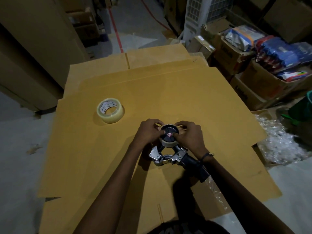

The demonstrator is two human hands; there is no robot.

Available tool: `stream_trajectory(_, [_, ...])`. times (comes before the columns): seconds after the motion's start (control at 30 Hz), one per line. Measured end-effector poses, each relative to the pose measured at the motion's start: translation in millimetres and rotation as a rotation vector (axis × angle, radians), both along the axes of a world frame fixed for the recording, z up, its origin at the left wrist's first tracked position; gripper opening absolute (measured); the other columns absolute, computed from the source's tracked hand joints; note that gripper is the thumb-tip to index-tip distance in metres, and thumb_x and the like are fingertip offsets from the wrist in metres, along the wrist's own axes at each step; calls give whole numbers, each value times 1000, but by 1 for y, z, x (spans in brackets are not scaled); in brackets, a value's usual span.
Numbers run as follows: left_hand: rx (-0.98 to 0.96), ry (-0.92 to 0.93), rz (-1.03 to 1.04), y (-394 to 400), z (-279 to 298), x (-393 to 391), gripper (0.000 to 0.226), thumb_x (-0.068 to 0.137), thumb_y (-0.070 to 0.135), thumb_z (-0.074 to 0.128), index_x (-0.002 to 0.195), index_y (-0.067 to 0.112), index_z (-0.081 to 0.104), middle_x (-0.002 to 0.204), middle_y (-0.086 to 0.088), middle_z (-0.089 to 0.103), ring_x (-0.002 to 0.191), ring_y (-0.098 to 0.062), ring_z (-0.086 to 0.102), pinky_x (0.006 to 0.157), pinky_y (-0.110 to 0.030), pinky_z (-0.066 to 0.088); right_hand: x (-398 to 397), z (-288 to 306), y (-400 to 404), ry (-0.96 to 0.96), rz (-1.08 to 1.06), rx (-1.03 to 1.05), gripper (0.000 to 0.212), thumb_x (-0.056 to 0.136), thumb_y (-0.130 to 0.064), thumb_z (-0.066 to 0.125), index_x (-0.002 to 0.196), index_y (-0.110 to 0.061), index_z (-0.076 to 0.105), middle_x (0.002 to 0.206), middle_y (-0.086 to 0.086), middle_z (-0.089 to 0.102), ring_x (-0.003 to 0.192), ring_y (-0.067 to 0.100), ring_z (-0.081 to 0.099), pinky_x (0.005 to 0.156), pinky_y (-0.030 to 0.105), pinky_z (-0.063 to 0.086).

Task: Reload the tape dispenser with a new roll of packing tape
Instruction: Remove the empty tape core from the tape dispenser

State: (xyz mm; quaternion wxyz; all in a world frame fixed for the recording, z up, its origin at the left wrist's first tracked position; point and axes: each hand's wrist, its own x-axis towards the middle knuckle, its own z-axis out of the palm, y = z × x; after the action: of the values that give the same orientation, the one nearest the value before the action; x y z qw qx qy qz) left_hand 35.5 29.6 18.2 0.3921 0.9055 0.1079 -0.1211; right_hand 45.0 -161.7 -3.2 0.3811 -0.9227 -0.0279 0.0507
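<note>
A metal tape dispenser (pixel 166 155) with a black handle lies on flattened cardboard (pixel 185 102) in the middle. Its black hub with a red centre (pixel 169 132) carries a nearly empty cardboard core (pixel 167 144). My left hand (pixel 149 131) grips the core's left side, thumb on the hub. On the right side my right hand (pixel 189 133) holds the core, thumb pressing the hub too. A full roll of clear packing tape (pixel 110 110) lies flat on the cardboard, up and to the left of my hands, untouched.
Cartons stuffed with blue packets (pixel 276 54) stand at the right. Crumpled clear plastic wrap (pixel 276 142) lies by the cardboard's right edge. A tall brown carton stack (pixel 33 53) is at the left. Grey floor (pixel 20 157) surrounds the cardboard.
</note>
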Motion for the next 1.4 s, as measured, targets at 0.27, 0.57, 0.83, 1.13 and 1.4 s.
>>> stream_trajectory(0.27, [13,-132,202,-15,-6,-5,20,72,10,88,91,14,85,85,-7,81,68,-14,69,68,-28,60,-2,-3,9,36,-155,92,36,70,-24,91,106,-19,87,105,3,84,97,20,78,85,36,64])
stream_trajectory(0.57, [-1,-124,296,-19,0,-1,20,64,10,94,81,13,85,75,-5,79,64,-15,73,62,-27,62,-2,2,13,-1,-185,102,29,62,-20,91,90,-22,88,86,-4,83,77,13,77,64,30,62])
stream_trajectory(0.83, [23,-118,401,-27,5,-2,17,65,7,94,76,14,83,72,-3,77,61,-14,70,58,-25,60,2,6,21,-5,-220,83,20,63,-11,84,82,-18,86,77,-2,79,70,14,73,55,20,46])
stream_trajectory(1.13, [-36,-117,263,-24,7,-21,31,74,16,89,104,14,81,96,-4,78,82,-16,72,65,-21,54,-9,8,5,-13,-64,162,32,79,-10,87,111,-15,84,108,2,82,90,11,72,81,28,63])
stream_trajectory(1.4, [-109,-127,149,-16,12,-39,56,75,18,90,127,17,71,119,0,73,95,-15,71,78,-24,55,-29,7,-10,94,76,360,71,78,-15,97,143,-13,68,136,-3,71,125,13,67,97,11,53])
